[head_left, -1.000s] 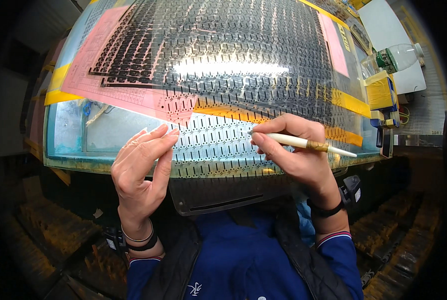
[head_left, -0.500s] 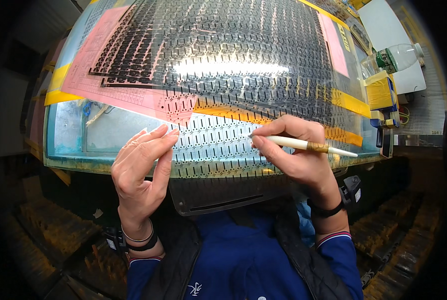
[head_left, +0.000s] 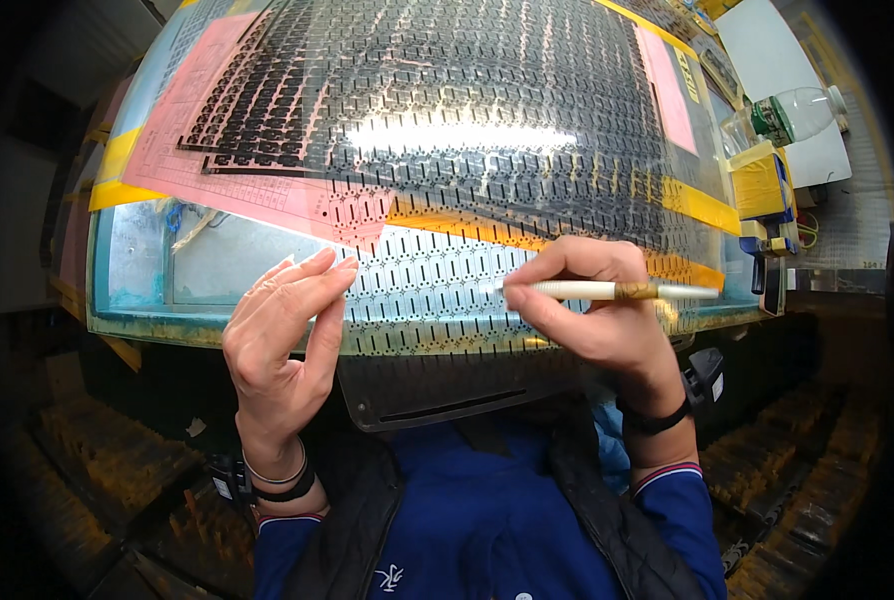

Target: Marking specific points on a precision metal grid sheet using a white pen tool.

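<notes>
My right hand (head_left: 592, 305) pinches a slim white pen-like tool (head_left: 579, 290) with a brown-gold band, its tapered back end pointing right. The fingers hide part of its front end, so its kind is unclear. Below that hand lies a transparent film (head_left: 432, 275) printed with rows of black marks, lit from underneath along its near part. Near the film's left edge, my left hand (head_left: 287, 320) hovers or rests on its side, thumb apart from the loosely bent fingers, holding nothing.
Pink printed paper (head_left: 257, 205) and yellow tape (head_left: 702, 205) lie on the framed table (head_left: 127, 320). Blue-and-white bits sit at the left. A yellow-wrapped block (head_left: 762, 185), a clear bottle (head_left: 797, 115) lying on its side and white sheets stand at the right.
My right hand has shifted very slightly and the tool has tipped, its back end rising to lie nearly level. My left hand and the film have stayed put.
</notes>
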`<state>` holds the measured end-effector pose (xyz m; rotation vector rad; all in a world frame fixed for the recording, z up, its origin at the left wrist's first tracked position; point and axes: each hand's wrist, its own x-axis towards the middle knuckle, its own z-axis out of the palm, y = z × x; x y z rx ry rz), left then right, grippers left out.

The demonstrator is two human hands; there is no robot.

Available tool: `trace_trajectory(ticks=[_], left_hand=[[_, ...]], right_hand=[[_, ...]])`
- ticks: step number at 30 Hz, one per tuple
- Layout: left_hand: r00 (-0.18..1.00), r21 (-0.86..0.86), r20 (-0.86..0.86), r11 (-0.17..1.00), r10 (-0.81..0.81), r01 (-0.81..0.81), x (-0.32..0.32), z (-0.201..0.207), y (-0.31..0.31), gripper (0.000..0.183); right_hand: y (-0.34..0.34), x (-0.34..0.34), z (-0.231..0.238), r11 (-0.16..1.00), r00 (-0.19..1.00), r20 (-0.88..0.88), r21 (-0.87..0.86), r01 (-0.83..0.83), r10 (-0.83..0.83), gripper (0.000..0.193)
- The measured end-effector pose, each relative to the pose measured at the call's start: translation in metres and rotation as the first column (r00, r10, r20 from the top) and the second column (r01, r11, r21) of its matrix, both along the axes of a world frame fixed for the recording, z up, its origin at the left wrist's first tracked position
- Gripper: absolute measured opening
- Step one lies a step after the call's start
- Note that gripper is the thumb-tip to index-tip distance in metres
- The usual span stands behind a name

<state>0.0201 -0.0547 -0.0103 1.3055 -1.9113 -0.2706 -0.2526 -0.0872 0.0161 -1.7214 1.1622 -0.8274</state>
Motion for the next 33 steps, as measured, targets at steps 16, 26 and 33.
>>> trace_trajectory(ticks=[16, 26, 33], left_hand=[[0.995, 0.001, 0.101, 1.0, -0.027, 0.027, -0.003, -0.001, -0.009, 0.029], [0.995, 0.002, 0.092, 1.0, -0.023, 0.023, -0.004, 0.0, -0.009, 0.029], [0.995, 0.007, 0.092, 1.0, -0.022, 0.021, -0.004, 0.0, -0.008, 0.029]], right_hand=[[0.006, 0.004, -0.003, 0.984, 0.986, 0.062, 0.098, 0.151, -0.158, 0.012], [0.006, 0.007, -0.006, 0.993, 0.993, 0.043, -0.039, 0.114, -0.113, 0.011], [0.005, 0.007, -0.003, 0.994, 0.994, 0.029, 0.022, 0.105, -0.106, 0.011]])
